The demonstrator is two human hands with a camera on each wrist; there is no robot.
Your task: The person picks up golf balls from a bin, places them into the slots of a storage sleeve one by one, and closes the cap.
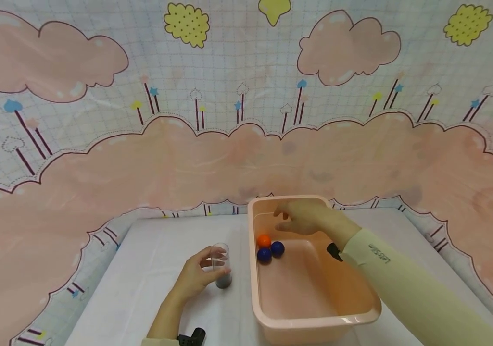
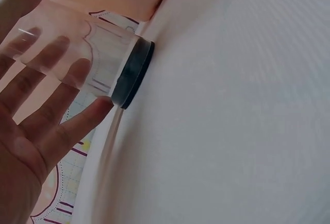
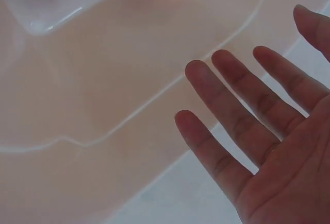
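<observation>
My left hand holds a clear cylindrical container with a dark base, upright at the white table. In the left wrist view, its fingers spread along one side of the clear wall and the thumb lies on the opposite side. Over the far end of a peach plastic basin hovers my right hand, fingers extended and apart, holding nothing. Inside the basin, near its left wall, an orange ball and two dark blue balls, one at the wall and one beside it, sit close together.
The basin stands on a white-covered table, to the right of the clear container. A patterned cloth with clouds and stars hangs behind and around the table. A black wrist strap device is at the left wrist.
</observation>
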